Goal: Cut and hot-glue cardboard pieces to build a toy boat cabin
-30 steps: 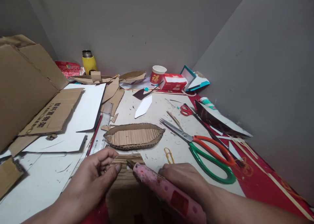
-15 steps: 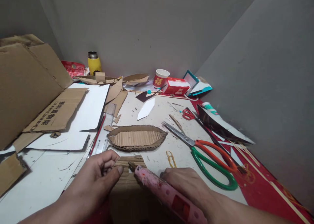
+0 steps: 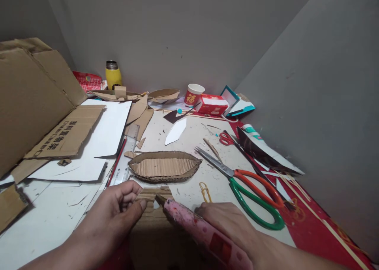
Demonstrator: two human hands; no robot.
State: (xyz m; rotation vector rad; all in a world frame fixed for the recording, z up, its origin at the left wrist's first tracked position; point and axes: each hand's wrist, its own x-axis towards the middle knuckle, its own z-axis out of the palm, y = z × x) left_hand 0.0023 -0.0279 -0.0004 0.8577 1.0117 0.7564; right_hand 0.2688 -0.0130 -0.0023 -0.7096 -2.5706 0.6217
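A mottled pink plastic glue gun [image 3: 197,225] is gripped in the right hand [image 3: 226,220], its dark nozzle [image 3: 160,200] over the brown corrugated cardboard sheet [image 3: 151,222] pinched by the left hand [image 3: 117,212]. Gluing seems underway; the sheet should be kept steady.

Beyond the glue gun [image 3: 204,232], cardboard tray [image 3: 166,167] on table [image 3: 185,193] — scissors [image 3: 228,170] right, ruler [image 3: 128,149] left, cup [image 3: 194,95] and bottle [image 3: 113,77] behind.
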